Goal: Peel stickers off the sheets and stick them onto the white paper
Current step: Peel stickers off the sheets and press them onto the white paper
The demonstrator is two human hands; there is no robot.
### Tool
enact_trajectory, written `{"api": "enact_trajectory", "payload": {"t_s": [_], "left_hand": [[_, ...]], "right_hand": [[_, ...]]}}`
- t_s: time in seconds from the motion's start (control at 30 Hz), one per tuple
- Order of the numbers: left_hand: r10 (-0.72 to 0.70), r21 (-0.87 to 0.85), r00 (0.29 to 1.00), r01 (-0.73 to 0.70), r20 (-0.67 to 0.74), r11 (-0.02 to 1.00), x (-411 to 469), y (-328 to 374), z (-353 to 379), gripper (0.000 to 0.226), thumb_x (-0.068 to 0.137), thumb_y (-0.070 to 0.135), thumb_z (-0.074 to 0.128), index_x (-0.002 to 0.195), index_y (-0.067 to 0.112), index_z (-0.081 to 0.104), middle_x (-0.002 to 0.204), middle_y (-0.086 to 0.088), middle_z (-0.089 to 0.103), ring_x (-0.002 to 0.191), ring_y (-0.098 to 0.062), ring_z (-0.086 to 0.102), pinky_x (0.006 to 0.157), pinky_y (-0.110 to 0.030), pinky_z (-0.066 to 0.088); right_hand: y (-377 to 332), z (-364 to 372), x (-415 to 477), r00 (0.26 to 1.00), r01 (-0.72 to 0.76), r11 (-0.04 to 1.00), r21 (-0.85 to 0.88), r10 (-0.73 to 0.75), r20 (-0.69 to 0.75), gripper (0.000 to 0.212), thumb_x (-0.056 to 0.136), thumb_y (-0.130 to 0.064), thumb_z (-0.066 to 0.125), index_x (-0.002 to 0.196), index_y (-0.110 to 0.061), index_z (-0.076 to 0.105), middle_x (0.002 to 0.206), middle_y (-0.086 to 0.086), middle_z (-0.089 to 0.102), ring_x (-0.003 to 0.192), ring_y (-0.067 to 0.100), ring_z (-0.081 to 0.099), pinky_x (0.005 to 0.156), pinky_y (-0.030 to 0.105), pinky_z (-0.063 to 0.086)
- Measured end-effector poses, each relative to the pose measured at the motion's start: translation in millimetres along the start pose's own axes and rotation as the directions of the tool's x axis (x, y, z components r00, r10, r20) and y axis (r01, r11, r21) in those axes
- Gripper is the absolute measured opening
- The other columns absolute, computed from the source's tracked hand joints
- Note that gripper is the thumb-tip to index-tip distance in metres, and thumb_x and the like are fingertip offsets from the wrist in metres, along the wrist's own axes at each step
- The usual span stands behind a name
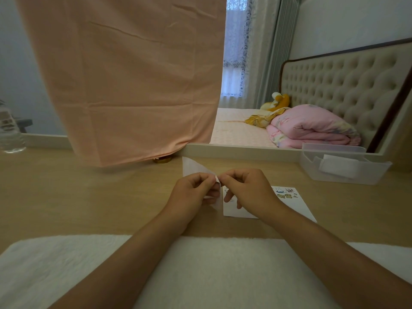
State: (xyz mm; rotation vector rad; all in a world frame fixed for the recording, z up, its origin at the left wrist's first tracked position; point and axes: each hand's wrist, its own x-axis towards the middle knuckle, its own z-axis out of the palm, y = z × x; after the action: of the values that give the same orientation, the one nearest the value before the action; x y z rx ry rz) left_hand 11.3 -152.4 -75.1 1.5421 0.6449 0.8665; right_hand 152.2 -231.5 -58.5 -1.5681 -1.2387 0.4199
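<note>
My left hand (193, 191) holds a white sticker sheet (193, 167) tilted up above the wooden table, so I see its plain back. My right hand (247, 191) meets it at the sheet's near edge, thumb and forefinger pinching there; whether a sticker is caught is too small to tell. Under my right hand the white paper (296, 205) lies flat on the table, with several small animal stickers (285, 192) near its far right corner. My right hand hides the paper's left half.
A clear plastic bin (343, 168) with white sheets inside stands at the back right. A peach cloth (124, 81) hangs over the mirror behind, a gold lid (161, 160) at its foot. A plastic bottle (10, 132) stands far left. A white fluffy mat (66, 264) covers the near edge.
</note>
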Motion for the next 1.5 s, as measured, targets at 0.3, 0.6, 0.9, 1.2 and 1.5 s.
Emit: {"api": "enact_trajectory", "payload": {"t_s": [0.3, 0.6, 0.9, 1.2, 1.5], "left_hand": [[0.084, 0.130, 0.996, -0.078, -0.041, 0.988, 1.0, 0.0, -4.3, 0.015, 0.097, 0.020, 0.062, 0.094, 0.018, 0.077, 0.083, -0.004, 0.072, 0.076, -0.013, 0.066, 0.074, -0.031, 0.062], [0.168, 0.226, 0.986, -0.161, -0.010, 0.961, 0.1, -0.1, -3.6, 0.014, 0.098, 0.018, 0.060, 0.096, 0.016, 0.074, 0.086, -0.001, 0.071, 0.084, -0.018, 0.067, 0.080, -0.035, 0.062], [0.209, 0.225, 0.978, -0.201, -0.011, 0.953, -2.4, 2.7, 0.2, 0.015, 0.100, 0.016, 0.057, 0.098, 0.012, 0.072, 0.092, 0.000, 0.071, 0.090, -0.012, 0.068, 0.085, -0.034, 0.061], [0.205, 0.192, 0.978, -0.194, -0.037, 0.962, -3.4, 3.5, 4.1, 0.013, 0.099, 0.016, 0.059, 0.098, 0.012, 0.071, 0.095, 0.002, 0.070, 0.096, -0.012, 0.067, 0.085, -0.031, 0.060], [0.004, -0.097, 0.998, -0.009, -0.056, 0.995, -4.1, 5.2, 5.8, 0.018, 0.098, 0.022, 0.061, 0.097, 0.008, 0.073, 0.098, -0.004, 0.076, 0.095, -0.013, 0.073, 0.084, -0.034, 0.061]], "right_hand": [[-4.0, -4.5, -1.6, 0.995, -0.045, 0.998, 0.041, 0.042, 0.086, 0.011, 0.092, -0.023, 0.073, 0.092, -0.017, 0.081, 0.082, -0.002, 0.077, 0.068, 0.018, 0.072, 0.048, 0.029, 0.049], [-4.8, -5.1, -2.4, 0.987, -0.146, 0.982, 0.123, 0.136, 0.079, 0.013, 0.093, -0.023, 0.070, 0.093, -0.017, 0.081, 0.088, -0.001, 0.078, 0.069, 0.018, 0.073, 0.050, 0.029, 0.049], [-5.0, -1.4, -2.1, 1.000, -0.031, 0.999, 0.008, 0.031, 0.001, 0.017, 0.095, -0.021, 0.067, 0.087, -0.018, 0.081, 0.081, -0.003, 0.076, 0.065, 0.019, 0.072, 0.047, 0.029, 0.049], [-3.3, 0.1, -0.5, 0.997, 0.043, 0.998, -0.036, -0.045, -0.067, 0.018, 0.094, -0.020, 0.067, 0.081, -0.022, 0.079, 0.083, -0.007, 0.076, 0.059, 0.016, 0.071, 0.047, 0.027, 0.050], [2.4, 7.3, -6.0, 0.895, 0.345, 0.821, -0.456, -0.433, -0.103, 0.007, 0.094, -0.026, 0.067, 0.092, -0.024, 0.074, 0.089, -0.015, 0.071, 0.062, 0.005, 0.059, 0.062, 0.028, 0.052]]}}
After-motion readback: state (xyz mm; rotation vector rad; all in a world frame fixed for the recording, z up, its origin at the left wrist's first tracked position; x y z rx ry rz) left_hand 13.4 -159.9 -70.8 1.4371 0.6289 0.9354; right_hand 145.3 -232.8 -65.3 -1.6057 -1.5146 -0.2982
